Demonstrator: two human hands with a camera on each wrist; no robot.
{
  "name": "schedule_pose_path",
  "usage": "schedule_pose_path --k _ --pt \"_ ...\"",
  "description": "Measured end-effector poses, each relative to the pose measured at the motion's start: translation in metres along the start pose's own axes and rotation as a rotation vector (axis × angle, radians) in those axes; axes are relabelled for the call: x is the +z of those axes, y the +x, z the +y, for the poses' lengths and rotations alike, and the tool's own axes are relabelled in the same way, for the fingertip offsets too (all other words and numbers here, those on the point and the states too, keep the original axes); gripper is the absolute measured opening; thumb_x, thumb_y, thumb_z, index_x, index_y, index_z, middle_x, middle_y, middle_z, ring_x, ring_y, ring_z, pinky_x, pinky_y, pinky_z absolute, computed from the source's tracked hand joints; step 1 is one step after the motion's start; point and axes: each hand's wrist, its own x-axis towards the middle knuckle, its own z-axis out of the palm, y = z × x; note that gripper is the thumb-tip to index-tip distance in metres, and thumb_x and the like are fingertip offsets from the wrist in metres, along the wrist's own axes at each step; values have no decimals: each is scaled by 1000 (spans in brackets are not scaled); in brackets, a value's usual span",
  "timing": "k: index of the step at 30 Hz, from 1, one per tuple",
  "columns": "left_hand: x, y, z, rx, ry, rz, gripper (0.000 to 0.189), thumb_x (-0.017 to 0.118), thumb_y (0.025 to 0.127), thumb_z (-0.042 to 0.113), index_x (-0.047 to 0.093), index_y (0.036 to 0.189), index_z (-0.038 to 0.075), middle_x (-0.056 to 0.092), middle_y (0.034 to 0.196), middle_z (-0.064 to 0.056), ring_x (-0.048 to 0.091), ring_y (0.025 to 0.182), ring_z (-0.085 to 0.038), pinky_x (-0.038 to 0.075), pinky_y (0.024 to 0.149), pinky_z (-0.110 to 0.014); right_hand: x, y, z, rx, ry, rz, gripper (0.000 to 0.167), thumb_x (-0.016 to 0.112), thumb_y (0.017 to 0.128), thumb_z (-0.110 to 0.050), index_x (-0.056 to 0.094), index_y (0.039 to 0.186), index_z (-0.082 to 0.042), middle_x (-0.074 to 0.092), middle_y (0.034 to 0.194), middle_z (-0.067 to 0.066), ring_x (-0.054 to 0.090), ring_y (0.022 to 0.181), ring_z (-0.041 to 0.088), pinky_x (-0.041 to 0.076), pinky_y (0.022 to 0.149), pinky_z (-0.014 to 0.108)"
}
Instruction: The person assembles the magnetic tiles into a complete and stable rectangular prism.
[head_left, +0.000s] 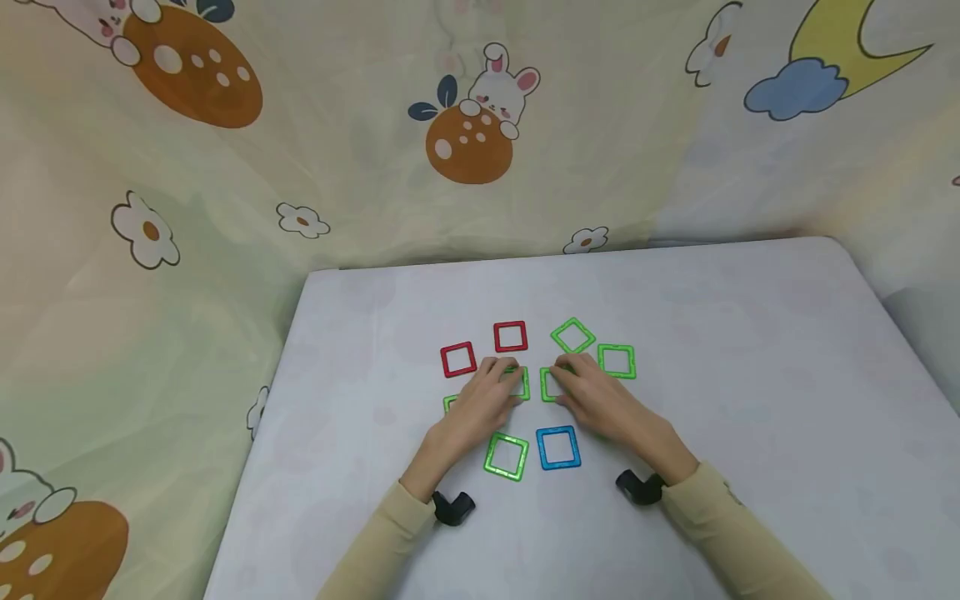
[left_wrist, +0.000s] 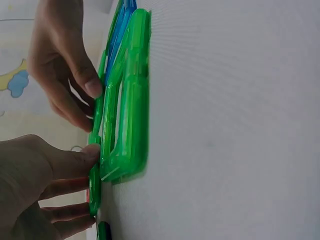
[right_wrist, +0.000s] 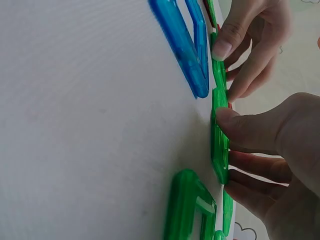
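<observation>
My left hand (head_left: 480, 402) pinches a hollow green square tile (head_left: 527, 383) on the table, thumb on the near edge and fingers on the far edge. Facing it, my right hand (head_left: 606, 402) grips a second green square tile (head_left: 544, 386) the same way. A narrow gap separates these two tiles in the head view. Both wrist views show the thumbs at the tile edges, low over the tabletop. Nearer the body lie another green square (head_left: 490, 454) and a blue square (head_left: 558, 430). Part of one more green tile (head_left: 447, 405) shows beside the left hand, which hides the rest.
Beyond the hands lie two red squares, one left (head_left: 461, 372) and one further right (head_left: 510, 323), with a tilted green square (head_left: 561, 327) and another green one (head_left: 617, 347). The white table (head_left: 787, 375) extends to a patterned cloth (head_left: 360, 142) behind.
</observation>
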Motion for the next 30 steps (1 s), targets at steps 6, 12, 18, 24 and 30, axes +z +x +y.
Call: schedule_pose_path --k 6,12,18,24,30 --pt "2 4 4 -11 10 -16 47 69 100 23 60 144 8 55 144 -5 49 129 -22 46 110 -32 -2 4 -1 14 12 -26 46 81 90 -14 67 130 4 62 130 16 56 120 31 53 101 45" --pt "3 6 5 -9 4 -8 47 70 99 22 60 143 8 56 143 -5 49 130 -23 47 110 -33 -3 9 -3 15 15 -33 43 82 88 -11 68 127 3 64 128 16 58 117 32 55 99 45" --pt "4 6 4 -13 3 -4 48 71 98 22 61 143 7 56 143 -5 49 130 -22 47 110 -33 -2 13 -6 30 -5 -61 45 80 90 -12 67 131 0 63 128 13 57 118 30 54 100 45" --pt "0 1 2 -36 1 -1 50 72 97 23 60 144 9 57 143 -6 50 131 -24 47 110 -35 -3 16 -13 16 -71 -86 46 80 89 -13 67 132 1 62 122 13 56 111 30 56 93 41" --pt "-10 -13 -3 -57 42 16 50 74 96 23 60 142 8 59 141 -8 51 130 -26 47 110 -37 -4 17 -13 32 -97 -110 47 80 90 -14 67 132 1 62 122 13 55 109 28 56 91 40"
